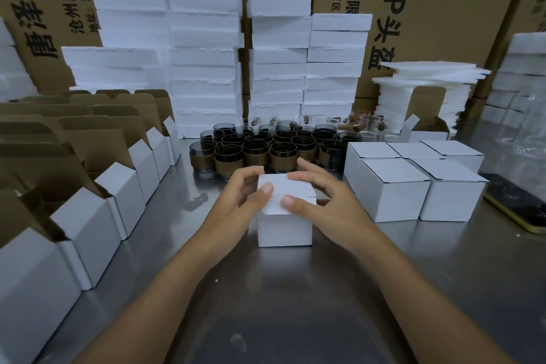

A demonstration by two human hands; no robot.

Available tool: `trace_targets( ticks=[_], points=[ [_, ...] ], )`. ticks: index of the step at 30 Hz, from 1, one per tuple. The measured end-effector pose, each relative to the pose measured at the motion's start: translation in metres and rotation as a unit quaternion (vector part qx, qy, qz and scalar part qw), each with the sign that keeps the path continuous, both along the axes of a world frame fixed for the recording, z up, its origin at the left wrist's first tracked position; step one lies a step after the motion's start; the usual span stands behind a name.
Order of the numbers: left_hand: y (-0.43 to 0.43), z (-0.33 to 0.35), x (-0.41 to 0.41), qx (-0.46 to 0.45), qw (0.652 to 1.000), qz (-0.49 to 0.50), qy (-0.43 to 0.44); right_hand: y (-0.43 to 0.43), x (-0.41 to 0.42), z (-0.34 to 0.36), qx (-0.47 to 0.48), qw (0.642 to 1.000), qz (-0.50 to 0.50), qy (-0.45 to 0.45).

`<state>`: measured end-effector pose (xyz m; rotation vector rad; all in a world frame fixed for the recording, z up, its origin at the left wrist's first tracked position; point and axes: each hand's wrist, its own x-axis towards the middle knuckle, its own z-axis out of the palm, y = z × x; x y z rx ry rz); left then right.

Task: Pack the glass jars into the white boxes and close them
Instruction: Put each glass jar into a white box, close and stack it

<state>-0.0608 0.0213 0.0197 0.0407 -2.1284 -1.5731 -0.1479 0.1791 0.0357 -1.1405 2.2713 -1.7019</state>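
On a steel table (295, 289), left hand (239, 196) and right hand (320, 201) curl over a small white cardboard box (285, 227), thumbs pressing its lid down – the closing step, and the flap probably needs tucking fully in next.

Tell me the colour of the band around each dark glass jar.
Brown; the band circles the lower part of each jar, clear in the head view.
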Motion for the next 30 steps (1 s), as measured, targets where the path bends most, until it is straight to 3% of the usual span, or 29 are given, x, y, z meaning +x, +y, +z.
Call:
trace_targets(
  ticks=[3,14,24,30],
  points=[
    [0.0005,-0.0013,-0.0004,-0.027,1.0,0.004,-0.009,-0.0012,-0.0011,-0.0005,-0.022,1.0,-0.018,0.007],
    [0.0059,0.0,-0.0085,0.003,0.998,0.056,0.008,-0.0045,0.0029,0.0025,-0.06,0.998,-0.031,0.003],
    [0.0047,0.0007,-0.0021,0.046,0.999,0.002,0.005,-0.0031,0.0016,0.0008,-0.018,0.999,-0.004,-0.026],
    [0.0047,0.0008,-0.0026,0.077,0.997,-0.009,-0.011,-0.0086,0.0035,-0.0005,-0.069,0.994,-0.005,-0.087]
  ],
)
